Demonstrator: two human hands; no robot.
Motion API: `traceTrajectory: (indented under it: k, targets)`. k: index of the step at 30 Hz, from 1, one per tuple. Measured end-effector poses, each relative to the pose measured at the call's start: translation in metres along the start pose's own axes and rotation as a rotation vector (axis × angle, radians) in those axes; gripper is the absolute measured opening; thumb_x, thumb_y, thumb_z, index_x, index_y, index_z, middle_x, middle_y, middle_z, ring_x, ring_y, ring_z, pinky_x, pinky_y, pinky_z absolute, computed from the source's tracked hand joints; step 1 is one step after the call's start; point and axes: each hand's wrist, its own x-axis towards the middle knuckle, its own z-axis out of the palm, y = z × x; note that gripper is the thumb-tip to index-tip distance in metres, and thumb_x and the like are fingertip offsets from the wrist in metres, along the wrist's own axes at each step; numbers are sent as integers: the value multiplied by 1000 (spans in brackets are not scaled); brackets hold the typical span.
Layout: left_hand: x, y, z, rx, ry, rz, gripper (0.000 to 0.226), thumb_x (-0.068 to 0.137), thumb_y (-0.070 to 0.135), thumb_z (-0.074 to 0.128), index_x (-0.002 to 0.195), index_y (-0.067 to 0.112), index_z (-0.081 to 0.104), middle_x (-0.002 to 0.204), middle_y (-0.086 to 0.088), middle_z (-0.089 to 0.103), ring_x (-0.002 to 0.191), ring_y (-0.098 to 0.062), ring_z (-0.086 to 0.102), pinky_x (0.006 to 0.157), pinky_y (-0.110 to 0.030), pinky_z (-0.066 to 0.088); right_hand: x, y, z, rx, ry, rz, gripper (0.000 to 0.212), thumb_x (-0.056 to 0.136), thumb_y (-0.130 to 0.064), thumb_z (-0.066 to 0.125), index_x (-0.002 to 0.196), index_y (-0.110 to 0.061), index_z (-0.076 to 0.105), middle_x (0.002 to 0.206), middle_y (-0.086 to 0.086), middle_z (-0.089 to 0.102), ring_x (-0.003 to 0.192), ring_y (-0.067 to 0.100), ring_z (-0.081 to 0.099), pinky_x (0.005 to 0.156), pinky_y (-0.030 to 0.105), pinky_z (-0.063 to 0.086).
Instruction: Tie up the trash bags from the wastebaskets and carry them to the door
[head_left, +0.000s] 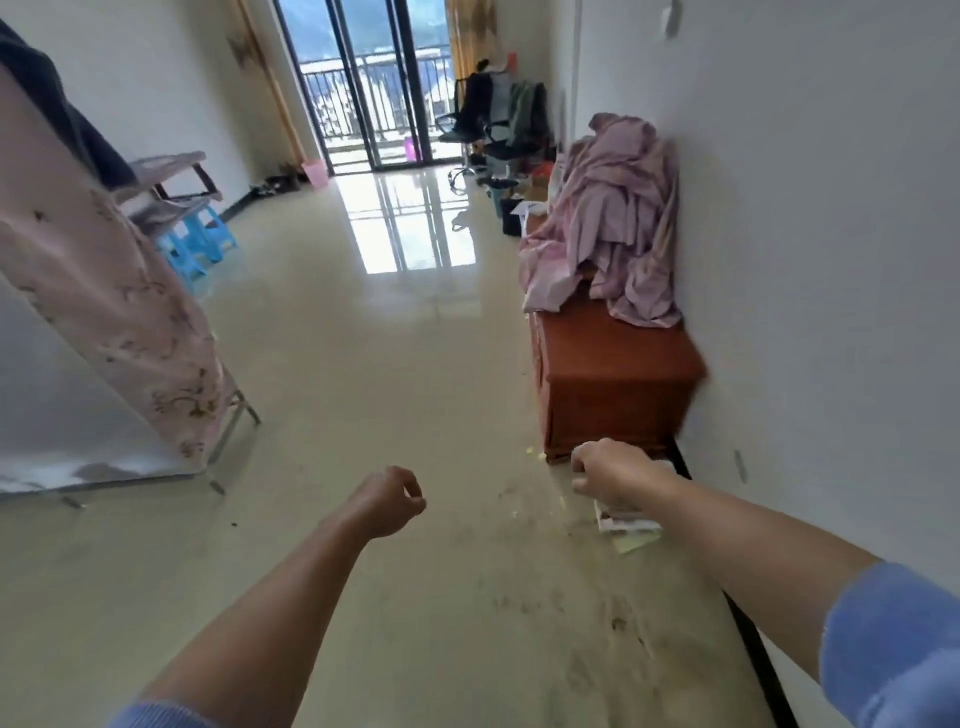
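Observation:
Both my arms reach forward over the pale tiled floor (363, 364). My left hand (389, 501) hangs at centre with loosely curled fingers and holds nothing. My right hand (613, 467) is also loosely curled and holds nothing, just in front of a red-brown wooden chest (613, 374). A pink wastebasket (316, 172) stands far off by the glass balcony door (374, 93). A dark bin (511, 215) sits on the floor at the right, beyond the chest. No trash bag is in either hand.
Pink bedding (613, 218) is heaped on the chest against the right wall. Papers (628, 525) lie on the floor below my right forearm. A cloth-covered rack (119, 312) and blue stools (197, 244) stand left. Office chairs (493, 124) crowd the far right.

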Motion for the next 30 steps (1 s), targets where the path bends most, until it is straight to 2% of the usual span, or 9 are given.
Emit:
traceTrajectory:
  k: [3,6,11,14,21,26,30]
  targets:
    - [42,0,-43,-43,49,-45,7,84,24,63,84,18,67,82,-10,68,75,-25,66,77,-34,57,70,-24,-54,-57,23,-79,33,92,-39,56,119,-22,60,125,5,61,108,27,61,83,34,50]
    - [85,-9,-81,-58,72,-109,15,85,26,64,93,15,69,92,-13,70,88,-27,69,81,-33,57,139,-59,-94,-78,27,-156,37,92,-40,55,126,-25,58,131,4,58,114,26,59,92,35,49]
    - [195,-29,-142,-62,117,-155,19,87,25,64,100,12,69,107,-17,69,100,-31,67,84,-32,53,258,-116,-148,-110,74,-255,37,93,-38,56,128,-25,58,130,3,60,113,25,59,91,33,47]
    - [271,-35,-187,-63,152,-134,18,87,25,64,99,13,69,105,-16,70,99,-31,68,82,-32,53,333,-143,-181,-106,117,-238,36,92,-37,57,126,-26,60,132,4,59,116,26,58,94,34,46]
    - [437,-34,-299,-3,150,-84,17,87,26,64,98,14,68,98,-13,71,76,-22,60,76,-28,51,480,-182,-270,-64,139,-163,39,92,-40,57,128,-25,59,132,4,59,118,26,57,95,33,46]
    - [560,-17,-348,18,105,-20,17,86,28,63,96,16,68,99,-10,71,88,-26,66,77,-28,51,592,-191,-323,-62,137,-110,38,91,-41,58,126,-26,59,130,2,60,116,24,58,94,32,47]
    - [667,-14,-379,20,93,-9,18,86,27,63,97,14,68,102,-12,70,89,-28,66,78,-28,51,698,-199,-354,-74,109,-79,40,92,-42,57,129,-25,57,131,3,59,116,24,59,91,31,46]
